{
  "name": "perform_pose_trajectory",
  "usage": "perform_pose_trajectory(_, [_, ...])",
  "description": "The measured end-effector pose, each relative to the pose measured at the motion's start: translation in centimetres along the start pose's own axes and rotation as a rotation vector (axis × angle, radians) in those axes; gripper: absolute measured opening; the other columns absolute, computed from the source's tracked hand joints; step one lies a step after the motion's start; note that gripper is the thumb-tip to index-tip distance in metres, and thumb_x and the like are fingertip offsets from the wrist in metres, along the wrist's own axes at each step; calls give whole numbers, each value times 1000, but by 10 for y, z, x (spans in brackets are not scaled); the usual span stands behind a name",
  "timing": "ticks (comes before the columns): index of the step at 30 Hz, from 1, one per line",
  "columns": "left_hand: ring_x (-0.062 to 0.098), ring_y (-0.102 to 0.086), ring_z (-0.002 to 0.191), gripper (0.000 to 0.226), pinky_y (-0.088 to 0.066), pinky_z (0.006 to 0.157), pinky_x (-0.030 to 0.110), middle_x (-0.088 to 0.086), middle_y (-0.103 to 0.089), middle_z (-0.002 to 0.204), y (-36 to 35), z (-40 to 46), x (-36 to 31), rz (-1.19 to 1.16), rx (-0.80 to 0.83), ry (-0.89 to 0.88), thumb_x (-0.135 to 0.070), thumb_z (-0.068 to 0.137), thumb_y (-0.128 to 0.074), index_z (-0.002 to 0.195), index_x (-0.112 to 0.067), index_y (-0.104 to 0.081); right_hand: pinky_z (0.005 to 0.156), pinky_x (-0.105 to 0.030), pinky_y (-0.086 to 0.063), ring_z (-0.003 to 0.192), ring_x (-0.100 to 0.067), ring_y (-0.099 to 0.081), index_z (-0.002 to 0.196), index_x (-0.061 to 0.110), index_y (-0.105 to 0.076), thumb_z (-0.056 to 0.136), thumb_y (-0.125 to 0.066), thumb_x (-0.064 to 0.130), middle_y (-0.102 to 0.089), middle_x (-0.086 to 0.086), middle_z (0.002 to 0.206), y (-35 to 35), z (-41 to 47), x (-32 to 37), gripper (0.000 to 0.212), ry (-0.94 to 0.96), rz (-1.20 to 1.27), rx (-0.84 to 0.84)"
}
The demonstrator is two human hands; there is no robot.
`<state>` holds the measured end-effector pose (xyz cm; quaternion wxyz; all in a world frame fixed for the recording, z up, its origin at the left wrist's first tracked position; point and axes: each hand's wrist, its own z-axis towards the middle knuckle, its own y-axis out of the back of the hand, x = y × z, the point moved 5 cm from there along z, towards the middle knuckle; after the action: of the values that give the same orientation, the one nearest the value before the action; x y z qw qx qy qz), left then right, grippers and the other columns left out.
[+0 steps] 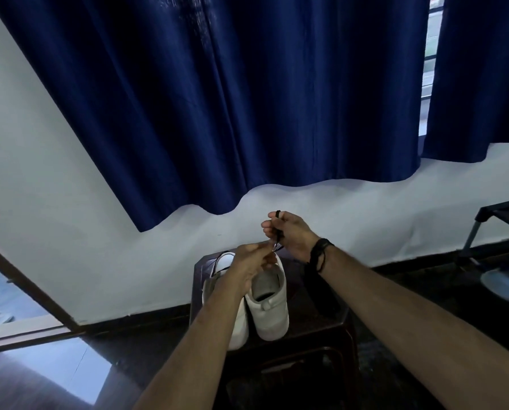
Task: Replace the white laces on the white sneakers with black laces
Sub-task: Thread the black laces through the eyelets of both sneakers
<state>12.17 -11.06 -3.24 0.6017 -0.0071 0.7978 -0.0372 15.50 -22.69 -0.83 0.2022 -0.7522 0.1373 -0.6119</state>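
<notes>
Black lace point(277, 235) runs taut and short between two raised hands, above the toe ends of a pair of white sneakers. The right hand point(291, 235) is uppermost, its fingers point(272, 224) curled together and clamped on the lace, one end of which pokes out above the knuckles. Just below, the left hand point(251, 261) has its fingers pinched together on the lower end of the same lace, where a few dark strands show between the two hands. A dark band point(319, 253) wraps the right wrist.

The right sneaker point(269, 303) stands with its heel toward the camera, its opening in plain view. The left sneaker point(222, 273) sits touching it, but the left forearm crosses over most of it, so only its far rim and a strip of its side show; whether any lace is threaded in either shoe cannot be told. Both rest on a small dark desk point(315, 318) set close against a white wall point(55, 232).

Deep blue curtains point(247, 99) hang above, with a gap at the right showing a strip of window point(429, 54). A dark rack point(501, 220) stands to the right on the dark floor, with pale footwear point(504, 282) beneath it. An open doorway point(16, 306) lies at the left.
</notes>
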Motion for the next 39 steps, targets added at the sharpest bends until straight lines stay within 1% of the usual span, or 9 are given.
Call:
perform_pose_trajectory(4, [27,-71,91,17,-58,73,25,20,-72,101,-10,-4,1,-123,50,-2,-10,96,-60,104,2,-69,84,-27,-54,82,-18,-64,105,8,-56,101,-45,4,-70,-12,98,1,6,-7,12,50,-10,5])
perform_pose_trajectory(11, [19,-58,51,8,-55,58,27,18,-67,71,1,-2,-2,-21,-208,-33,-1,84,-73,78,5,-71,68,-22,-53,82,-15,-63,99,11,-58,100,-49,8,-71,-11,106,7,-3,-15,10,93,-146,26])
perform_pose_trajectory(14, [14,-59,45,13,-51,48,21,16,-65,64,10,-2,-8,159,-278,-100,-4,84,-74,74,3,-69,68,-22,-49,87,-19,-65,88,20,-65,84,-65,38,-66,-4,93,35,-1,-14,18,5,-926,-162])
perform_pose_trajectory(16, [13,-63,47,12,-52,48,20,15,-69,64,14,-3,-13,341,-293,-130,-9,84,-75,77,0,-71,80,-30,-49,102,-25,-59,103,18,-64,74,-71,42,-61,-4,103,53,-8,-5,38,78,-1346,-393])
perform_pose_trajectory(19, [15,-65,55,15,-56,57,24,14,-72,67,14,-1,-19,502,-273,-169,-17,78,-81,75,-5,-74,90,-32,-47,112,-25,-55,121,15,-57,77,-67,11,-57,-4,119,46,-9,3,46,437,-1282,-231])
perform_pose_trajectory(23, [10,-65,56,16,-58,66,25,9,-73,67,11,3,-21,582,-252,-176,-23,77,-82,75,-8,-76,76,-6,-47,85,1,-64,120,15,-67,86,-58,0,-70,1,101,32,-11,-13,38,327,-1177,183])
perform_pose_trajectory(26, [11,-67,61,16,-60,79,33,4,-73,65,12,7,-16,599,-261,-135,-26,76,-82,68,-14,-76,63,-10,-49,59,2,-63,102,8,-75,92,-59,3,-70,-2,76,35,-9,-18,19,385,-1053,125])
perform_pose_trajectory(32, [21,-67,81,24,-50,71,29,1,-66,69,9,4,-12,822,-336,43,-36,73,-70,68,-12,-64,80,-24,-51,82,-15,-67,79,13,-76,81,-66,9,-75,-3,86,60,7,-23,11,406,-1057,-166])
perform_pose_trajectory(39, [24,-67,90,28,-51,76,31,6,-70,86,5,25,2,778,-257,135,-22,67,-76,91,-7,-70,72,-25,-48,86,-21,-67,82,18,-76,80,-55,18,-74,-5,88,67,23,-44,21,315,-1181,-169])
